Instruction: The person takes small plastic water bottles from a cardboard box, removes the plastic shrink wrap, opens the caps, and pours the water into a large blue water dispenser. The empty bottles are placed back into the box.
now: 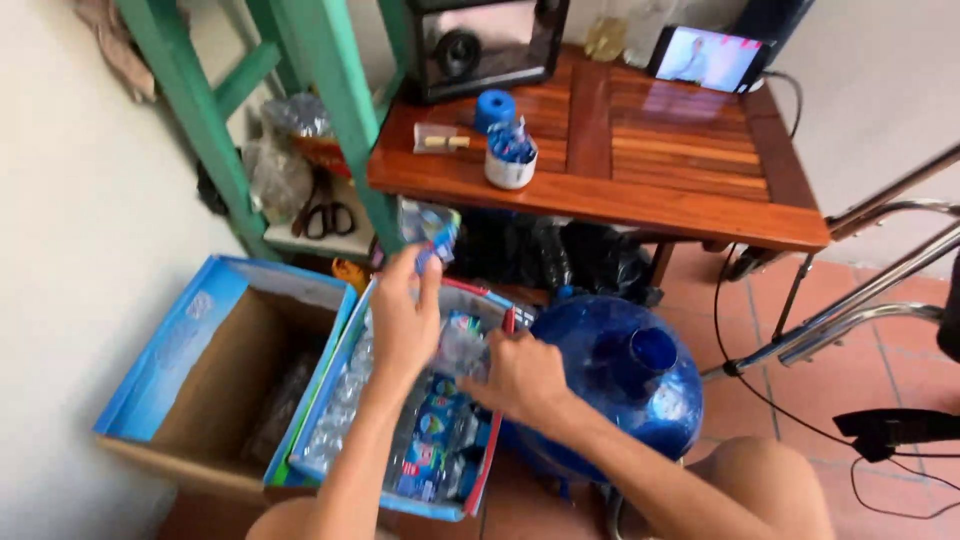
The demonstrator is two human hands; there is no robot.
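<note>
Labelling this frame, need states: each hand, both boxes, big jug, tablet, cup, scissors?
left hand: grip shut on a small plastic wrapper, raised
right hand: on a clear bottle in the box, grip unclear
right box: open, full of bottles
left box: open, nearly empty
blue jug: uncapped, tilted
tablet: screen on
cup: upright, stuffed with wrappers
scissors: closed

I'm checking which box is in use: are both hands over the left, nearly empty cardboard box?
No, the left hand and right hand are over the bottle-filled box, beside the left box.
</note>
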